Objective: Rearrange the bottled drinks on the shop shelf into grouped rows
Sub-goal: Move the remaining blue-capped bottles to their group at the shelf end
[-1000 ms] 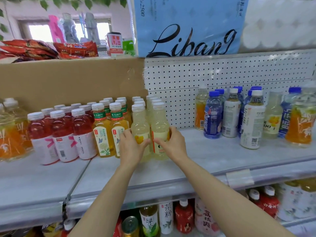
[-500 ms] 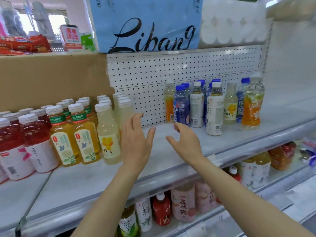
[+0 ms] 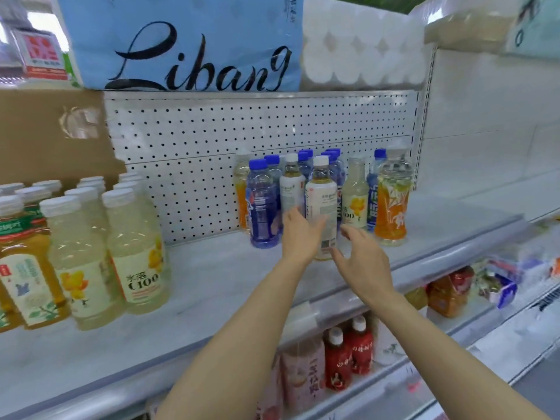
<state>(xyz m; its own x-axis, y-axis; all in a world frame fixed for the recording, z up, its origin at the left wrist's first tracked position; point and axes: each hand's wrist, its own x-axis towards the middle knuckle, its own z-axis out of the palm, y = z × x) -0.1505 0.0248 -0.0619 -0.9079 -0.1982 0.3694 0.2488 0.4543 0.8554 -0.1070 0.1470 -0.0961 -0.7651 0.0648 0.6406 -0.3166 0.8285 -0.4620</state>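
Observation:
A mixed cluster of bottles stands at the shelf's (image 3: 218, 277) back right: blue-capped blue bottles (image 3: 262, 204), two white-labelled bottles (image 3: 321, 201), a pale yellow C100 bottle (image 3: 354, 198) and an orange-labelled bottle (image 3: 392, 201). My left hand (image 3: 300, 234) is open, its fingers at the left side of the front white-labelled bottle. My right hand (image 3: 360, 259) is open just right of that bottle, holding nothing. At the left stand rows of pale yellow C100 bottles (image 3: 136, 253) and amber tea bottles (image 3: 27, 268).
A perforated white back panel (image 3: 212, 140) closes the shelf behind. Above sit a blue Libang pack (image 3: 181, 40) and toilet rolls (image 3: 360, 50). A lower shelf holds red bottles (image 3: 348, 356) and pink ones. Brown cardboard (image 3: 51, 131) stands behind the left rows.
Both hands let go of the pale yellow bottles at the left and moved right across the shelf to the mixed cluster. The view has swung right with them.

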